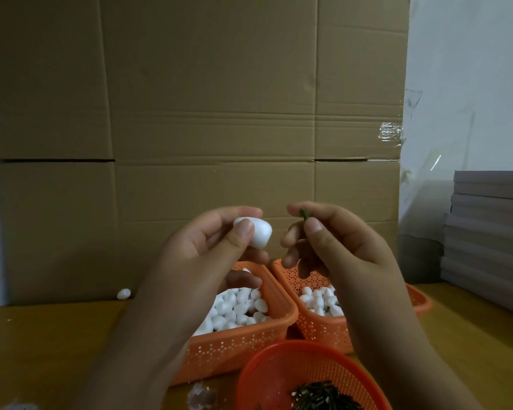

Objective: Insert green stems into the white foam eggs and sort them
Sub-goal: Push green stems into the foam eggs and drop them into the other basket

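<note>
My left hand (208, 247) pinches a white foam egg (259, 233) between thumb and fingers, raised above the baskets. My right hand (338, 244) pinches a short green stem (303, 215) between thumb and forefinger, its tip sticking up, a little to the right of the egg and apart from it. Below the hands, a left orange basket (249, 341) holds many white foam eggs (237, 309). A right orange basket (317, 329) also holds white eggs (320, 300). A round red basket (267, 371) at the bottom holds a pile of dark green stems (323, 398).
A large flattened cardboard sheet (190, 113) stands upright behind the baskets. One loose foam egg (123, 294) lies on the wooden table (57, 350) at the left. A stack of grey boards (489, 232) sits at the right. Crumpled plastic (202, 395) lies near the front edge.
</note>
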Action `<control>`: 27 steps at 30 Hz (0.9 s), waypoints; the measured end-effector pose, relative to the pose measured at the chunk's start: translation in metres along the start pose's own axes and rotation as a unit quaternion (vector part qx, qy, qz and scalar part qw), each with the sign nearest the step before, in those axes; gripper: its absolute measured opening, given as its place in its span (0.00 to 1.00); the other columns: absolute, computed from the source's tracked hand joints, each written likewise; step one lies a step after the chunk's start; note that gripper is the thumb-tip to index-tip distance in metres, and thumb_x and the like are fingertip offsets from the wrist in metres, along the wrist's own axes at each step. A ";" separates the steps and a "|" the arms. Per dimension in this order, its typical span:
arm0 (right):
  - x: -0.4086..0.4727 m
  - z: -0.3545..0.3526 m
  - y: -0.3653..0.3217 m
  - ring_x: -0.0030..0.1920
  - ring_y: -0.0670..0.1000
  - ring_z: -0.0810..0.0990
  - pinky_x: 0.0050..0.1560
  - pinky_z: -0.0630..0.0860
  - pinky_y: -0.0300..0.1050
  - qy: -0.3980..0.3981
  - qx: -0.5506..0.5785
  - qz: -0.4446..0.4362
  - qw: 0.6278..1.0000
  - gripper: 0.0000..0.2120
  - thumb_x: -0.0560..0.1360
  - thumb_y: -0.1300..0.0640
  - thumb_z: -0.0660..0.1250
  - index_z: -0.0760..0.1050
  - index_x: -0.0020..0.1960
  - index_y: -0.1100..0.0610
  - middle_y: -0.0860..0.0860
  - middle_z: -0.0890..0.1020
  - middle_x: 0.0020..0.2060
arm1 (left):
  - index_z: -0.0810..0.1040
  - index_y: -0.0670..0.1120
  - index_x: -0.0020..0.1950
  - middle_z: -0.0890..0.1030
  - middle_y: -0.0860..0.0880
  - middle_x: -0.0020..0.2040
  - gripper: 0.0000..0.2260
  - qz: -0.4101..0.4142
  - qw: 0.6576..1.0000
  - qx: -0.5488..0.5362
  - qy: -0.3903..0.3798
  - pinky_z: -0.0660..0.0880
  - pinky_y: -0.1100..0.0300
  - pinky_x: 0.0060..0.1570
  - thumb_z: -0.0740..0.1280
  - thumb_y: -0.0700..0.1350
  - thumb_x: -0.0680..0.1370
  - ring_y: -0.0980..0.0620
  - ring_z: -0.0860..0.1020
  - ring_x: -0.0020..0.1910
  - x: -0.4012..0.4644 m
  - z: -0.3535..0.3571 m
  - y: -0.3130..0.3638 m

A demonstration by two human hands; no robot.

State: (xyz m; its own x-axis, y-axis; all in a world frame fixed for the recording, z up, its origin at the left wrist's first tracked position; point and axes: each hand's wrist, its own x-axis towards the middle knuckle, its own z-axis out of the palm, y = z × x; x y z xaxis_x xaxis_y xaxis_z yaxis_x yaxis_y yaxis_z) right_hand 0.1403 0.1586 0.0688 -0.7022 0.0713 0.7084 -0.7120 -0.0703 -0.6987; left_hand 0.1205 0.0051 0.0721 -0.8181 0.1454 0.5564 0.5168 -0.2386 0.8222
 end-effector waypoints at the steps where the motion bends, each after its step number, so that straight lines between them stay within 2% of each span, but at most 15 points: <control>1: 0.000 0.000 0.000 0.33 0.48 0.82 0.35 0.77 0.37 0.001 0.005 0.003 1.000 0.09 0.78 0.64 0.60 0.79 0.51 0.57 0.52 0.84 0.36 | 0.84 0.48 0.50 0.85 0.47 0.42 0.12 -0.003 1.000 -0.004 0.004 0.77 0.66 0.31 0.67 0.48 0.70 0.55 0.83 0.38 0.000 0.000 0.001; 6: 0.000 0.001 -0.002 0.40 0.48 0.85 0.40 0.79 0.36 0.022 -0.005 0.004 1.000 0.05 0.75 0.61 0.64 0.77 0.49 0.61 0.52 0.86 0.40 | 0.85 0.49 0.49 0.85 0.46 0.41 0.12 -0.019 1.000 -0.023 0.005 0.77 0.66 0.31 0.67 0.48 0.69 0.55 0.83 0.36 -0.001 -0.001 0.004; 9: 0.000 0.003 -0.001 0.43 0.46 0.83 0.45 0.78 0.35 0.056 -0.041 -0.013 0.997 0.06 0.69 0.54 0.69 0.80 0.44 0.54 0.50 0.85 0.41 | 0.85 0.50 0.49 0.86 0.44 0.43 0.12 -0.042 0.998 -0.051 0.000 0.77 0.65 0.32 0.68 0.48 0.67 0.54 0.82 0.34 -0.002 -0.002 0.006; 11: -0.001 0.004 -0.002 0.41 0.44 0.82 0.44 0.77 0.33 0.069 -0.047 -0.019 0.996 0.08 0.65 0.50 0.69 0.81 0.41 0.52 0.49 0.84 0.38 | 0.85 0.49 0.49 0.86 0.43 0.43 0.13 -0.056 0.996 -0.064 -0.010 0.78 0.65 0.32 0.69 0.47 0.67 0.54 0.82 0.34 -0.003 -0.001 0.007; 14: -0.001 0.004 -0.004 0.35 0.44 0.81 0.38 0.77 0.32 0.069 -0.017 -0.020 0.997 0.09 0.64 0.52 0.69 0.80 0.42 0.56 0.49 0.83 0.33 | 0.84 0.47 0.49 0.86 0.41 0.46 0.12 -0.065 0.994 -0.079 -0.025 0.78 0.64 0.32 0.69 0.45 0.68 0.52 0.83 0.36 -0.003 0.000 0.008; 17: -0.001 0.005 -0.005 0.33 0.43 0.82 0.37 0.76 0.31 0.062 0.002 -0.017 0.998 0.11 0.64 0.55 0.69 0.80 0.43 0.60 0.51 0.83 0.32 | 0.83 0.44 0.50 0.85 0.40 0.48 0.13 -0.069 0.992 -0.099 -0.038 0.79 0.63 0.34 0.69 0.44 0.68 0.50 0.85 0.41 -0.003 0.001 0.008; 24: -0.002 0.007 -0.005 0.36 0.43 0.83 0.39 0.77 0.31 0.068 0.000 -0.008 0.998 0.08 0.62 0.53 0.70 0.82 0.39 0.55 0.50 0.85 0.34 | 0.82 0.44 0.53 0.86 0.42 0.49 0.14 -0.076 0.988 -0.132 -0.034 0.80 0.63 0.35 0.69 0.44 0.68 0.49 0.85 0.45 -0.002 0.005 0.007; 27: -0.002 0.008 -0.004 0.37 0.42 0.83 0.40 0.77 0.31 0.075 0.003 0.000 0.997 0.08 0.62 0.52 0.70 0.83 0.38 0.54 0.49 0.85 0.35 | 0.84 0.43 0.49 0.86 0.42 0.49 0.13 -0.086 0.982 -0.167 -0.026 0.80 0.64 0.35 0.69 0.45 0.67 0.49 0.85 0.45 -0.002 0.007 0.006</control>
State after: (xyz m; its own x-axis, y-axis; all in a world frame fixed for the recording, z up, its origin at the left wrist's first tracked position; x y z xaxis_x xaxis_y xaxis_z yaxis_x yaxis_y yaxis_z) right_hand 0.1451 0.1512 0.0708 -0.6951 0.2188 0.6849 -0.7119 -0.0761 -0.6982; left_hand 0.1269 0.0102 0.0765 -0.8680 0.2576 0.4245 0.2533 -0.5056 0.8248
